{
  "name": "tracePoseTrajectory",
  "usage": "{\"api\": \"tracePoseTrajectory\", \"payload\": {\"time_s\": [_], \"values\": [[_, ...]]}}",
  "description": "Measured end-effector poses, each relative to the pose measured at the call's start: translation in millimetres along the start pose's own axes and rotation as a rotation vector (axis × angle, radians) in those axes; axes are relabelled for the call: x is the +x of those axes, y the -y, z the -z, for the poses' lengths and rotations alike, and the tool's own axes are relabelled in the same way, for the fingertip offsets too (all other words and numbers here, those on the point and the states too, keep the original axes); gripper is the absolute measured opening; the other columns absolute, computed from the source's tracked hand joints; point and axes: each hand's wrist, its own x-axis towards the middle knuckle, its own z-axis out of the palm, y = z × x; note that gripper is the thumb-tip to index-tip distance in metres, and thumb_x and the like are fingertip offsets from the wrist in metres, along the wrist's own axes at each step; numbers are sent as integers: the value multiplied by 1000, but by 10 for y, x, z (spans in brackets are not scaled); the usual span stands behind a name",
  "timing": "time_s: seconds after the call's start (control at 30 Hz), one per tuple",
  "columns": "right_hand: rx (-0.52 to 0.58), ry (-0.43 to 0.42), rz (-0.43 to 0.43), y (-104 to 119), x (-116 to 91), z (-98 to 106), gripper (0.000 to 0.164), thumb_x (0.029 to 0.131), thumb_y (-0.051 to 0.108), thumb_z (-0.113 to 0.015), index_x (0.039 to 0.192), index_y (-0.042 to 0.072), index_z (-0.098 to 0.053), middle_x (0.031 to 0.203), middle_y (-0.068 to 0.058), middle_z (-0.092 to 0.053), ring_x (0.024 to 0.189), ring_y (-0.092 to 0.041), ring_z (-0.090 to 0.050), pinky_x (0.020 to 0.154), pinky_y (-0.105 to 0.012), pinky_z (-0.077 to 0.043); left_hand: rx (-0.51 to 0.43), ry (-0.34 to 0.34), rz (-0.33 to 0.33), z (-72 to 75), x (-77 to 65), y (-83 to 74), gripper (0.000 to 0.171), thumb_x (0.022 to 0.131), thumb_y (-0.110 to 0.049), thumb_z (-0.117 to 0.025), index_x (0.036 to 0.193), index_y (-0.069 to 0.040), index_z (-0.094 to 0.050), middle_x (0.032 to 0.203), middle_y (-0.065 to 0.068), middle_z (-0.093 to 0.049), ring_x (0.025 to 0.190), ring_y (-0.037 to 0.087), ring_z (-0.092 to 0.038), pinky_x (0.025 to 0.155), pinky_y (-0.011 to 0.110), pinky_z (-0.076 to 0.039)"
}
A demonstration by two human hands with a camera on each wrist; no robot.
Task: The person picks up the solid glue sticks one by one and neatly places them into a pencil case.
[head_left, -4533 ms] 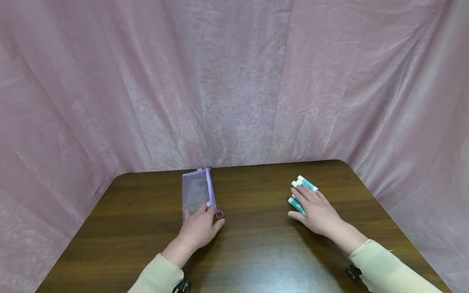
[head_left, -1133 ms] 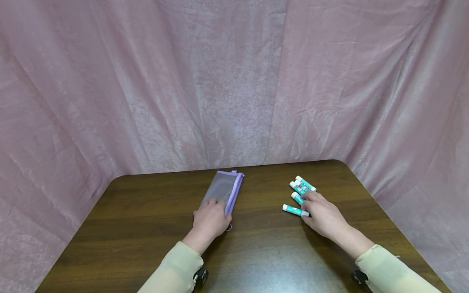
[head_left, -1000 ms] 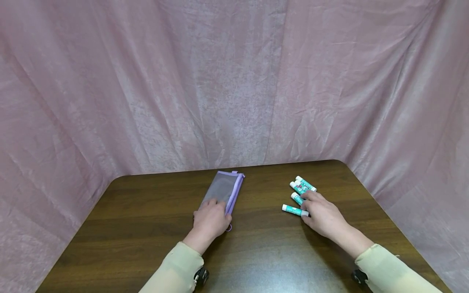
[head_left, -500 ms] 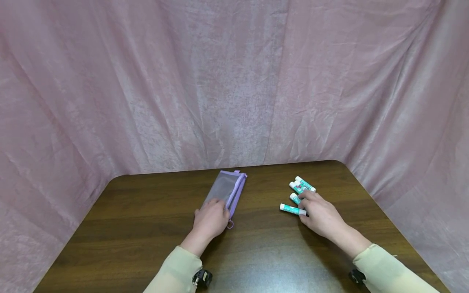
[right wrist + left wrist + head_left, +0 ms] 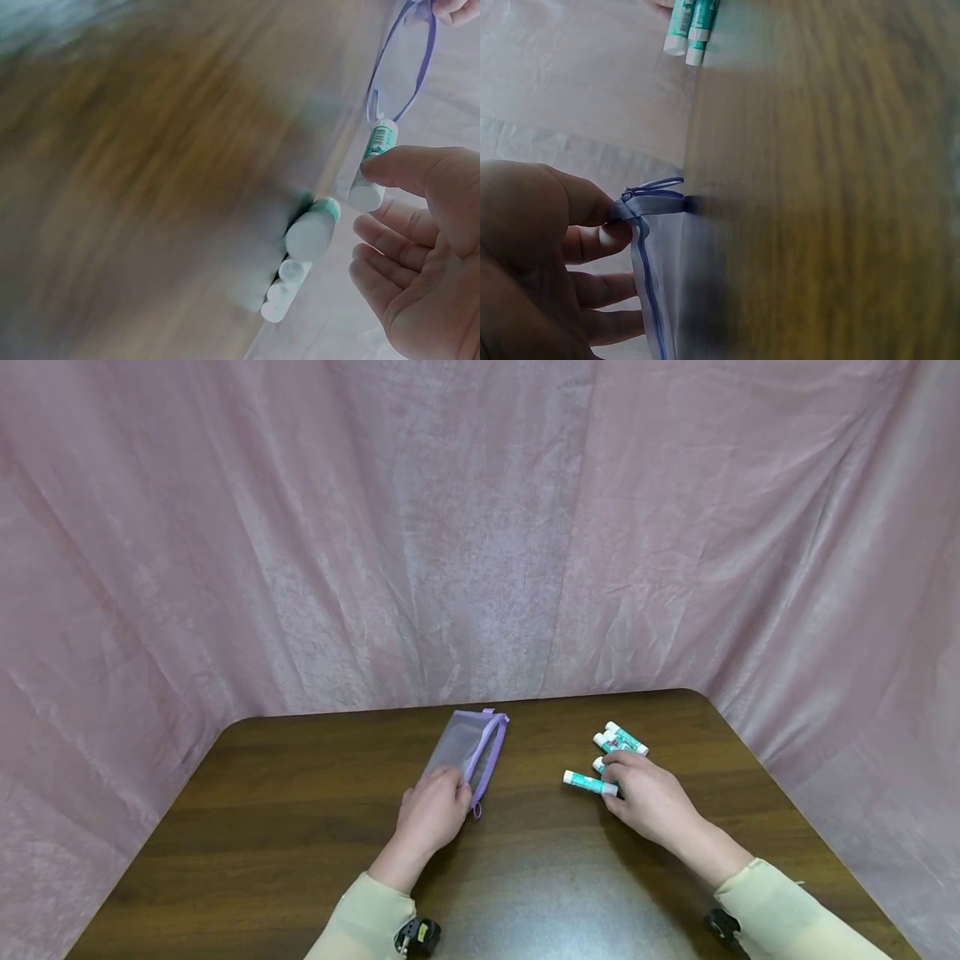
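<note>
In the head view my left hand (image 5: pixel 435 806) pinches the near end of a purple mesh zip pouch (image 5: pixel 459 739), which lies on the table. The pouch's zipped edge gapes on its right side, and a ring pull hangs at its near corner. In the left wrist view, the thumb and index finger grip the pouch beside the zip (image 5: pixel 646 270). My right hand (image 5: pixel 651 795) pinches one teal-and-white capped stick tube (image 5: pixel 590 782) between thumb and index finger; the tube points left towards the pouch. Several similar tubes (image 5: pixel 626 739) lie behind that hand, one partly hidden by its fingers.
The brown wooden table (image 5: pixel 285 827) has rounded far corners. A pink curtain (image 5: pixel 480 527) hangs close behind its far edge and along the sides. Bare tabletop lies between the pouch and the held tube.
The pouch has shifted right and its zipped edge has spread wider. My right hand has moved slightly left, carrying the pinched tube; earlier it lay over the group of tubes.
</note>
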Motion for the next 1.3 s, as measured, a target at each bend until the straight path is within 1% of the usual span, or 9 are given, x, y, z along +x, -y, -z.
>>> {"api": "tracePoseTrajectory", "payload": {"time_s": [0.13,0.2,0.3,0.4,0.6,0.77,1.03,1.2,1.3], "values": [[15,-34,7,65,72,-26,17,83,3,-84,93,12,-74,118,-7,-75,112,-30,-73,83,-50,-60,-23,-2,0,10,-2,4,28,103,-15,-63,78,-17,-53,98,4,-67,86,27,-63,70,55,-50],[25,-44,8,100,120,-40,18,84,3,-85,92,13,-73,114,-3,-75,106,-27,-73,78,-48,-60,-37,-6,-2,13,4,12,29,103,-14,-63,77,-17,-52,93,2,-63,80,24,-58,67,51,-49],[47,-33,-9,159,180,-59,18,85,5,-85,91,15,-71,108,1,-72,96,-22,-71,71,-44,-57,-51,-21,-11,14,17,23,29,101,-13,-64,75,-17,-51,87,0,-58,75,21,-53,64,46,-47],[72,-11,-38,223,215,-87,18,86,6,-85,90,16,-70,103,3,-70,88,-18,-67,68,-41,-54,-64,-44,-25,11,26,35,28,98,-12,-66,74,-18,-52,84,-2,-56,72,20,-52,62,43,-46],[111,-9,-59,315,261,-157,16,88,6,-86,92,14,-72,106,0,-71,91,-18,-68,70,-39,-54,-88,-81,-30,20,40,39,28,95,-11,-67,72,-18,-52,78,-4,-53,70,20,-52,63,42,-46],[122,-10,-63,380,323,-189,13,89,8,-85,96,13,-75,108,-1,-73,93,-18,-70,70,-39,-55,-130,-86,-41,22,39,35,27,93,-9,-67,72,-18,-53,80,-3,-54,72,19,-53,65,40,-47],[146,37,-90,483,484,-238,12,91,13,-87,99,17,-79,95,5,-69,79,-11,-61,65,-34,-50,-152,-71,-42,18,37,11,25,93,-8,-66,73,-17,-54,81,-2,-55,74,19,-54,67,39,-47],[162,49,-87,565,566,-273,10,91,15,-87,99,17,-80,89,6,-66,75,-10,-58,63,-35,-48,-157,-59,-20,25,32,-14,26,97,-11,-66,74,-18,-55,81,-2,-54,73,18,-53,66,39,-46],[175,62,-88,605,604,-305,10,92,17,-87,99,17,-81,87,6,-65,74,-10,-57,63,-35,-48,-162,-68,-17,28,29,-20,27,97,-11,-66,74,-18,-55,80,-3,-54,73,18,-53,66,38,-46]]}}
